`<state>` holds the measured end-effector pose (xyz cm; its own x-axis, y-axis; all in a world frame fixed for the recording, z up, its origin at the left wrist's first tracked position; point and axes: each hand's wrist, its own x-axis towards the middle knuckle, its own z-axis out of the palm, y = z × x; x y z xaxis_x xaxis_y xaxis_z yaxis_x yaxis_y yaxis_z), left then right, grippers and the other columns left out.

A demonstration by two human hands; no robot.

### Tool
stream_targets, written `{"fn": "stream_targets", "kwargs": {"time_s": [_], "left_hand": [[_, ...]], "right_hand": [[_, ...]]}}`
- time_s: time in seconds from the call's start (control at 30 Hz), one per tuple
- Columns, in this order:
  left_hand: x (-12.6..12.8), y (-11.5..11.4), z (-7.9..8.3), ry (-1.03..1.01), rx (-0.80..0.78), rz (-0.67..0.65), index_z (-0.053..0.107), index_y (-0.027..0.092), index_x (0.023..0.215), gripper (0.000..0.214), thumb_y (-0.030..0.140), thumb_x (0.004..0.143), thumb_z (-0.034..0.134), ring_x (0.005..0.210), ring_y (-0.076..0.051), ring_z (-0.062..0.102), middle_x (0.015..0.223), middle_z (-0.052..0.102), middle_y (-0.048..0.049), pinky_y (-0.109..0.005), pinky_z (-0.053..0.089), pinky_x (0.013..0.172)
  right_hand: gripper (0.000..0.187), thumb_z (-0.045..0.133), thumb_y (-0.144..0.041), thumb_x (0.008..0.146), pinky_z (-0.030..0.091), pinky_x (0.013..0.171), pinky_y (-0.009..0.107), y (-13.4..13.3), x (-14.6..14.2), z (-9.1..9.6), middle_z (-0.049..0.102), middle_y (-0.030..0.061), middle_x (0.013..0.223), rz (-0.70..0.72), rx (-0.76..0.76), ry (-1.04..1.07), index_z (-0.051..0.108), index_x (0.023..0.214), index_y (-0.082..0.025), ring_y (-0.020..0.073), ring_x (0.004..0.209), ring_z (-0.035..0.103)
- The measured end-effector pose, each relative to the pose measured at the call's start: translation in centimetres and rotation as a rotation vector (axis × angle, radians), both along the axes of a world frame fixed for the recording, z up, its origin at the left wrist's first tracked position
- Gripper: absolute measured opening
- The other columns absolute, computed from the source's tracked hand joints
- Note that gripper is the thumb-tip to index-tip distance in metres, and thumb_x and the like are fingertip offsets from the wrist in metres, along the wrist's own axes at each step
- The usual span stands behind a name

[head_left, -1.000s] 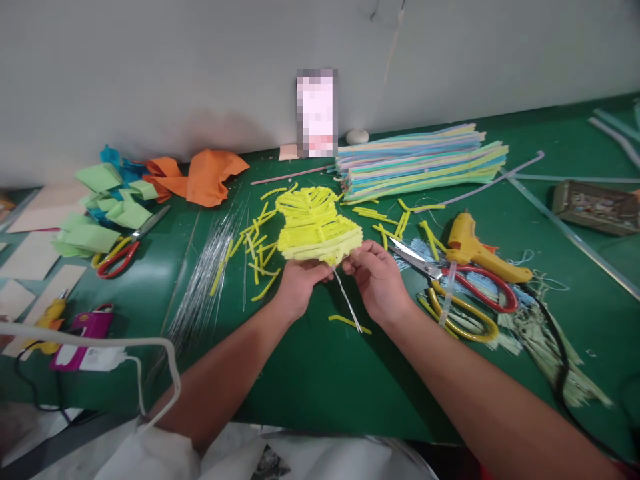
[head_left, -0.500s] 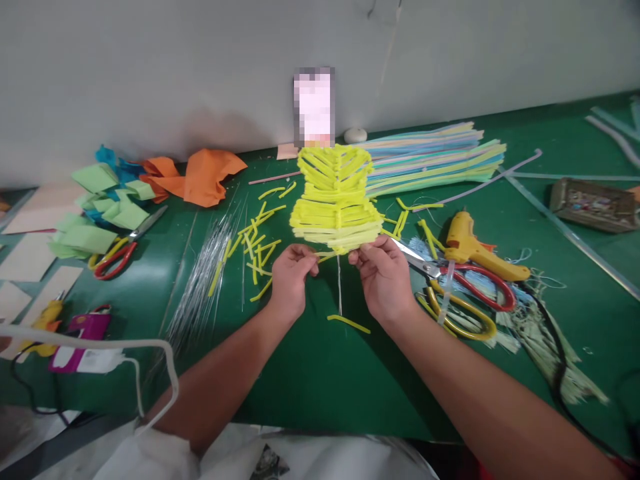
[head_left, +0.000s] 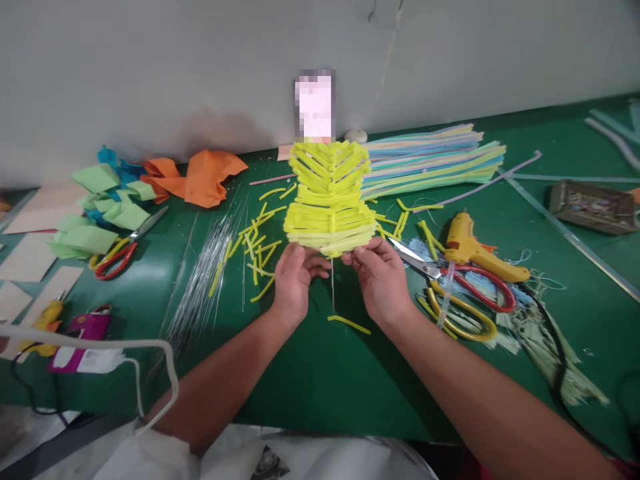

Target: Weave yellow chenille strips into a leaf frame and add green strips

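Note:
A yellow piece built from rows of pipe-cleaner strips (head_left: pixel 330 200) stands upright above the green table (head_left: pixel 320 380). My left hand (head_left: pixel 294 283) pinches its lower left edge. My right hand (head_left: pixel 380 280) pinches its lower right edge. A thin wire stem (head_left: pixel 333 287) hangs down from its bottom between my two hands. Short yellow offcuts (head_left: pixel 257 243) lie scattered on the table to the left of the piece, and one lies just below the stem (head_left: pixel 349 324).
A yellow glue gun (head_left: pixel 475 250) and red-and-yellow scissors (head_left: pixel 465 293) lie right of my hands. A stack of pastel strips (head_left: pixel 430 160) sits behind. Thin wires (head_left: pixel 205 280), another pair of scissors (head_left: pixel 117 250), green and orange paper (head_left: pixel 150 190) lie left.
The yellow piece was tipped back near the table a second ago; both hands have raised it upright and now hold it a little more to the left.

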<state>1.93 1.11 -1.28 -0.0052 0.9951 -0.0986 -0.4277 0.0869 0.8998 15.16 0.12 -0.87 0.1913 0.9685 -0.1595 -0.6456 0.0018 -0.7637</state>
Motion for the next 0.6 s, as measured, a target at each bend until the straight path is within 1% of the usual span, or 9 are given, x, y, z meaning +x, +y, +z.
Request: {"fn": "stream_targets", "kwargs": {"time_s": [0.07,0.13,0.17,0.23,0.33,0.47,0.53,0.6], "left_hand": [[0.07,-0.10,-0.25,0.017,-0.038,-0.079,0.062,0.017,0.095,0.038,0.050,0.077,0.070,0.065,-0.016,0.066,0.082,0.069,-0.0038,-0.026,0.050,0.054],[0.08,-0.05,-0.59,0.057,-0.069,-0.134,0.064,0.016,0.090,0.034,0.045,0.075,0.073,0.061,-0.015,0.065,0.074,0.069,-0.0032,-0.026,0.050,0.056],[0.07,0.03,-0.74,0.070,-0.074,-0.136,0.065,0.015,0.087,0.031,0.042,0.074,0.074,0.059,-0.014,0.063,0.069,0.068,-0.0025,-0.026,0.050,0.056],[0.00,0.21,-0.91,0.074,-0.062,-0.089,0.065,0.015,0.082,0.025,0.037,0.074,0.075,0.055,-0.011,0.060,0.065,0.066,-0.0011,-0.025,0.048,0.056],[-0.09,0.40,-0.82,0.082,-0.033,0.019,0.064,0.016,0.078,0.023,0.033,0.070,0.078,0.051,-0.009,0.057,0.062,0.064,0.0015,-0.024,0.047,0.054],[-0.15,0.36,-0.70,0.133,0.003,0.146,0.063,0.016,0.077,0.024,0.031,0.069,0.080,0.051,-0.008,0.057,0.063,0.065,0.0022,-0.023,0.048,0.055],[-0.17,0.28,-0.84,0.154,0.028,0.153,0.064,0.016,0.082,0.025,0.030,0.069,0.081,0.054,-0.008,0.059,0.068,0.067,0.0018,-0.023,0.050,0.057],[-0.18,0.19,-1.05,0.179,0.056,0.120,0.065,0.017,0.088,0.029,0.028,0.068,0.082,0.060,-0.009,0.062,0.077,0.070,0.0004,-0.023,0.051,0.059]], "right_hand": [[0.018,0.075,-0.022,0.071,0.051,0.069,0.027,0.06,0.04,0.03,0.063,-0.0058,0.067,0.004,-0.003,0.008,0.057,0.072,-0.023,0.0109,0.065,0.063],[0.017,0.075,-0.022,0.072,0.051,0.069,0.027,0.04,0.05,0.03,0.064,-0.0054,0.067,0.017,-0.011,-0.002,0.057,0.072,-0.023,0.0110,0.064,0.062],[0.017,0.074,-0.023,0.072,0.051,0.069,0.027,0.02,0.03,0.01,0.063,-0.0053,0.066,0.021,-0.015,-0.011,0.058,0.072,-0.023,0.0108,0.064,0.062],[0.016,0.074,-0.023,0.073,0.051,0.069,0.026,-0.04,-0.01,-0.05,0.063,-0.0052,0.066,0.026,-0.021,-0.030,0.059,0.073,-0.022,0.0102,0.063,0.061],[0.016,0.075,-0.023,0.073,0.050,0.070,0.026,-0.06,-0.06,-0.14,0.063,-0.0052,0.067,0.022,-0.021,-0.039,0.059,0.074,-0.022,0.0099,0.064,0.062],[0.018,0.076,-0.023,0.071,0.051,0.070,0.027,0.03,-0.07,-0.16,0.063,-0.0058,0.067,-0.005,-0.024,-0.018,0.058,0.074,-0.023,0.0109,0.065,0.064],[0.017,0.076,-0.022,0.071,0.051,0.070,0.027,0.07,-0.03,-0.17,0.063,-0.0059,0.067,-0.009,-0.023,-0.009,0.059,0.074,-0.023,0.0111,0.065,0.064],[0.016,0.076,-0.022,0.072,0.051,0.071,0.027,0.06,0.00,-0.18,0.064,-0.0058,0.067,-0.004,-0.015,-0.009,0.060,0.074,-0.023,0.0111,0.065,0.065]]}}
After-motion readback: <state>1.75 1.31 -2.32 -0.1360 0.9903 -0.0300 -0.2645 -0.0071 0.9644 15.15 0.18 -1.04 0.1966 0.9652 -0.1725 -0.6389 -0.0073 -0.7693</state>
